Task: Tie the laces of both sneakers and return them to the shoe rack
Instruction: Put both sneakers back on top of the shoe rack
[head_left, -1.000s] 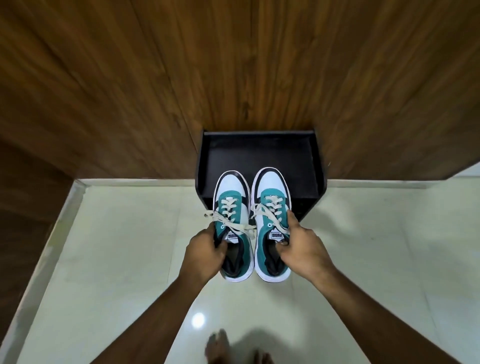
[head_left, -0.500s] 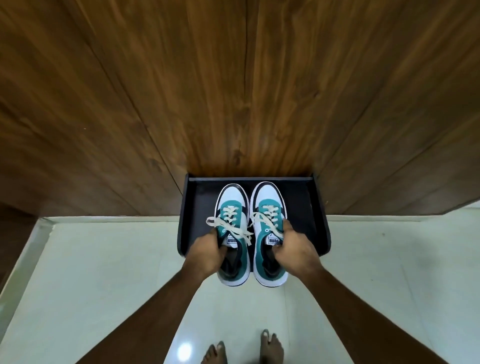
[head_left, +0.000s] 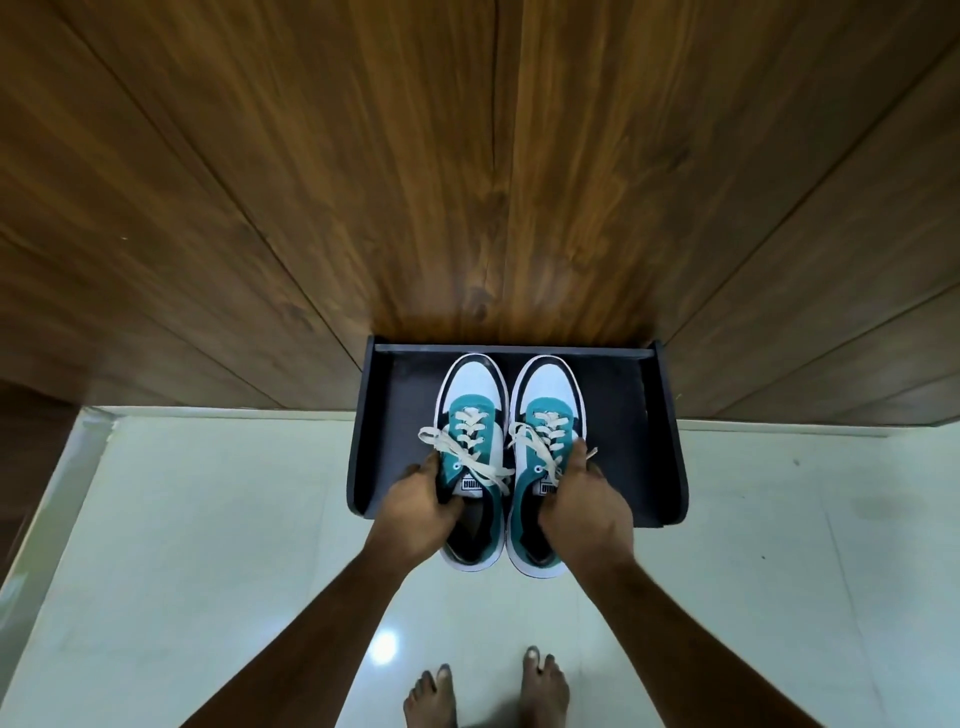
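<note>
Gripped at the collars, left hand (head_left: 423, 512) and right hand (head_left: 584, 506) fingers curled, keeping sneakers (head_left: 511, 457) paired over the shoe rack (head_left: 662, 441).

Dark wood-grain wall (head_left: 467, 156) of wide panels; glossy pale tile floor (head_left: 182, 519) with a light glare (head_left: 383, 648); pale skirting (head_left: 779, 428) along wall base.
</note>
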